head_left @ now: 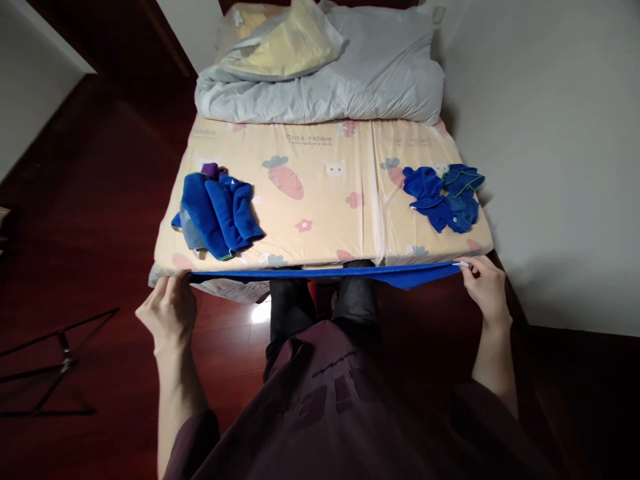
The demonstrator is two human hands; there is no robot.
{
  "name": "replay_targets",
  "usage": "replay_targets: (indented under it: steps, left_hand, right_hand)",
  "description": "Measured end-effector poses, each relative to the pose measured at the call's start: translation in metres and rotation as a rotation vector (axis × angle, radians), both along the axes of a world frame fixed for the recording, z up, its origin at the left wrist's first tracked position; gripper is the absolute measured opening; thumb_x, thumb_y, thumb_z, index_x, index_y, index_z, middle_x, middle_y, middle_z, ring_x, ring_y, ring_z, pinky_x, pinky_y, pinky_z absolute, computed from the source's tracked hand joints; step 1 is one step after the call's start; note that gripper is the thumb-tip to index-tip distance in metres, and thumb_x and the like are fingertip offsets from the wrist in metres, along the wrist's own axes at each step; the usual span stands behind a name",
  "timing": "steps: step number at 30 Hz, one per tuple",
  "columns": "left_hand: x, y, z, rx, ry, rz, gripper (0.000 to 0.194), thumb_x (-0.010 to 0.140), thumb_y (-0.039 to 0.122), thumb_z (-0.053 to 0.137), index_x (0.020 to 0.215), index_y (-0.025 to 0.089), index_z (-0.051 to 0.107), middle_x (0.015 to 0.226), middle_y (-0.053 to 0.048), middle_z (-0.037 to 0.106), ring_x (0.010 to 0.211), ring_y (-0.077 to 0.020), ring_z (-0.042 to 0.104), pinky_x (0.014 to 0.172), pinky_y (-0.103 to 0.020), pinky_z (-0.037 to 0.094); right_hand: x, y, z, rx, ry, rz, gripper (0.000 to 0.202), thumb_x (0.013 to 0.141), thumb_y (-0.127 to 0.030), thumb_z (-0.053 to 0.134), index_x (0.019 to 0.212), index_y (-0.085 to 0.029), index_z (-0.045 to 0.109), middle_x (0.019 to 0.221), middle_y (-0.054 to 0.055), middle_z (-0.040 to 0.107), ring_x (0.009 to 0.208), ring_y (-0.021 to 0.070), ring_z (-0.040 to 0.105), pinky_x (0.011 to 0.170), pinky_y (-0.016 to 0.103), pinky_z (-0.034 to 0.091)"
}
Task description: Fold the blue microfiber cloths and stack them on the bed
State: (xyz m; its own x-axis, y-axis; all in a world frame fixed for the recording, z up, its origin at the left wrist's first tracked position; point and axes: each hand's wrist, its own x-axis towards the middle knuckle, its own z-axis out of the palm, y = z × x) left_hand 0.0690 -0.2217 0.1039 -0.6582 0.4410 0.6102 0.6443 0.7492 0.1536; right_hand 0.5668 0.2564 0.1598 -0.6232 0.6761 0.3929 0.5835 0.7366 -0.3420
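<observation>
A blue cloth (320,273) is stretched taut between my two hands, seen almost edge-on along the near side of the bed. My left hand (173,303) pinches its left corner. At the other end, its right corner, with a small white tag, is pinched in my right hand (483,283). Beyond my left hand, a pile of folded blue cloths (215,213) lies on the bed, with a bit of purple cloth (213,171) at its back. Crumpled blue cloths (443,198) lie at the right side of the bed.
The bed (320,227) has a yellow sheet with carrot and rabbit prints. A grey quilt (385,73) and a plastic-wrapped yellow bundle (295,43) sit at its far end. Black stand legs (65,353) are on the floor at left; a white wall (560,167) borders the right.
</observation>
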Motion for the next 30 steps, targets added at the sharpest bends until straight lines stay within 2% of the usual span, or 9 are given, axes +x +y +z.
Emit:
replay_targets:
  steps: [4,8,12,15,18,21,24,27,30]
  left_hand:
    - [-0.007,0.015,0.012,-0.021,0.022,-0.016,0.033,0.107,0.034,0.05,0.104,0.021,0.081,0.086,-0.006,0.076,0.062,-0.0148,0.058,0.053,-0.027,0.025]
    - [-0.003,0.015,0.017,-0.01,0.01,-0.126,0.029,0.103,0.028,0.051,0.105,0.021,0.08,0.091,-0.006,0.078,0.074,-0.0172,0.068,0.057,-0.026,0.037]
    - [0.012,0.007,0.025,0.033,-0.182,-0.234,0.027,0.101,0.028,0.051,0.1,0.022,0.078,0.085,-0.002,0.076,0.065,-0.0151,0.069,0.061,-0.025,0.049]
    - [0.018,0.005,0.034,0.016,-0.326,-0.264,0.025,0.101,0.031,0.053,0.097,0.023,0.077,0.083,0.0,0.077,0.062,-0.015,0.07,0.061,-0.026,0.054]
    - [0.007,0.014,0.039,-0.017,-0.38,-0.281,0.026,0.099,0.031,0.051,0.096,0.023,0.077,0.086,0.0,0.078,0.07,-0.0173,0.074,0.067,-0.028,0.058]
    - [-0.02,0.039,0.039,-0.074,-0.455,-0.327,0.029,0.097,0.03,0.049,0.099,0.02,0.077,0.088,-0.002,0.078,0.074,-0.0166,0.074,0.071,-0.027,0.058]
    - [-0.055,0.079,0.041,-0.129,-0.491,-0.374,0.029,0.093,0.026,0.051,0.098,0.016,0.078,0.08,-0.002,0.077,0.07,-0.0147,0.07,0.07,-0.024,0.055]
    - [-0.087,0.123,0.056,-0.124,-0.483,-0.394,0.03,0.094,0.022,0.053,0.102,0.01,0.078,0.074,-0.001,0.074,0.069,-0.0126,0.066,0.07,-0.022,0.051]
    - [-0.105,0.154,0.079,0.032,-0.409,-0.369,0.034,0.099,0.02,0.051,0.107,0.001,0.077,0.083,-0.005,0.075,0.077,-0.012,0.066,0.08,-0.025,0.051]
  right_hand:
    - [-0.003,0.016,0.006,0.051,0.035,-0.051,0.022,0.096,-0.029,0.059,0.099,-0.023,0.079,0.096,0.011,0.076,0.086,0.0253,0.07,0.08,0.037,0.058]
    - [0.005,0.019,0.006,0.037,0.047,-0.118,0.026,0.094,-0.035,0.063,0.097,-0.019,0.083,0.083,0.011,0.076,0.077,0.0237,0.072,0.076,0.034,0.057]
    - [0.023,0.016,0.002,-0.188,0.014,-0.259,0.029,0.091,-0.041,0.065,0.1,-0.02,0.084,0.068,0.006,0.075,0.069,0.025,0.076,0.07,0.034,0.058]
    - [0.034,0.018,0.001,-0.373,0.049,-0.28,0.029,0.089,-0.041,0.065,0.1,-0.021,0.082,0.078,0.008,0.08,0.076,0.0292,0.08,0.07,0.037,0.063]
    - [0.032,0.03,0.003,-0.416,0.059,-0.223,0.021,0.089,-0.032,0.065,0.097,-0.02,0.081,0.09,0.01,0.082,0.081,0.0286,0.081,0.073,0.035,0.065]
    - [0.012,0.055,0.009,-0.436,-0.013,-0.175,0.015,0.087,-0.013,0.066,0.093,-0.016,0.079,0.094,0.013,0.082,0.078,0.0244,0.08,0.073,0.03,0.063]
    - [-0.024,0.089,0.017,-0.488,-0.077,-0.168,0.015,0.088,-0.003,0.067,0.091,-0.012,0.078,0.088,0.013,0.081,0.073,0.0198,0.077,0.072,0.026,0.06]
    - [-0.063,0.122,0.029,-0.481,-0.012,-0.166,0.015,0.091,-0.002,0.064,0.094,-0.007,0.077,0.086,0.014,0.08,0.069,0.0151,0.074,0.069,0.024,0.056]
    - [-0.093,0.146,0.044,-0.388,0.153,-0.179,0.017,0.094,-0.003,0.061,0.101,-0.001,0.076,0.094,0.02,0.079,0.074,0.0139,0.074,0.07,0.023,0.055]
